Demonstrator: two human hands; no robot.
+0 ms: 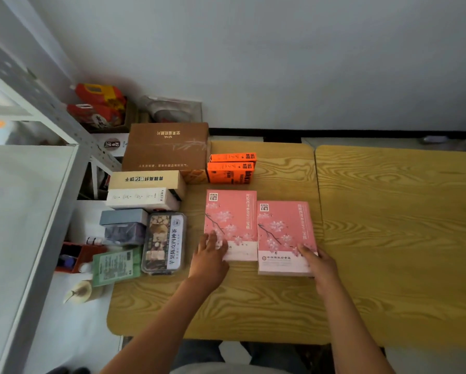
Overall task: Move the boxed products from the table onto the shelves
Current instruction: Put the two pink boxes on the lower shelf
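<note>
Landmark: the wood-grain table (253, 306); every place below is given from it.
Your left hand (209, 259): it rests on the near left corner of the left flat pink box with a blossom print (230, 220), which lies on the middle of the table; fingers (213, 240) spread flat on the lid, curled round nothing.
Your right hand (321, 265): it grips the near right corner of the right flat pink blossom box (283, 233), which lies on the table just beside the left one, a little nearer you.
Orange cartons (230, 168): two, stacked, at the table's far side behind the pink boxes.
Large brown cardboard box (167, 149): at the table's far left corner.
Beige long box (145, 179) and white long box (143, 198): along the table's left edge, nearer you than the brown one.
Clear-lidded tray of dried goods (164, 242): near the table's left edge, left of the pink boxes.
Green packet (116, 265): overhanging the table's left edge.
Grey metal shelves (24, 211): left of the table, apart from it.
</note>
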